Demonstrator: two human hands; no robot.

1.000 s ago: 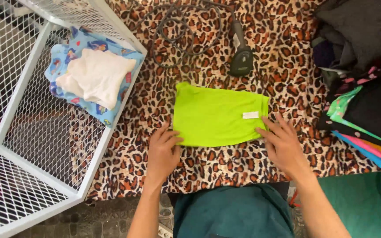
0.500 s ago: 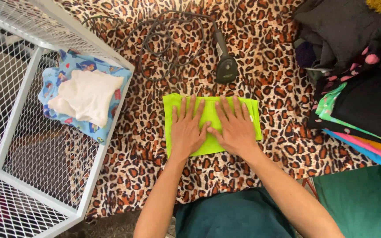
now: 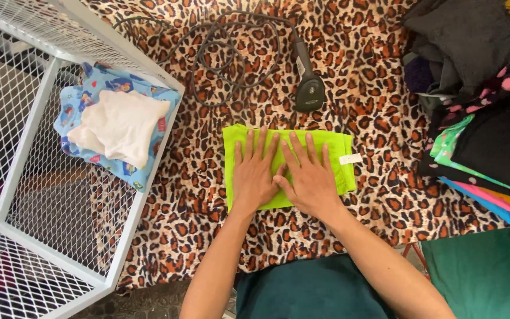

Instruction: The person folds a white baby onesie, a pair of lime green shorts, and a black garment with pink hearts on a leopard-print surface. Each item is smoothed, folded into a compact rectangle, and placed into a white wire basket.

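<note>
1. Now the left hand (image 3: 255,174) and right hand (image 3: 309,177) lie flat, fingers spread, gripping nothing, on the green cloth (image 3: 332,145).
2. Cloth lies folded on the leopard sheet (image 3: 196,177), just below the scanner (image 3: 309,88).

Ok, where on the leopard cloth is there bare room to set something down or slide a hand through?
Bare cloth lies between the wire basket and the green garment, and along the near edge below both hands, left hand and right hand. A strip right of the garment is open too. Crowded: the cable and scanner behind, the clothes pile at right.
</note>
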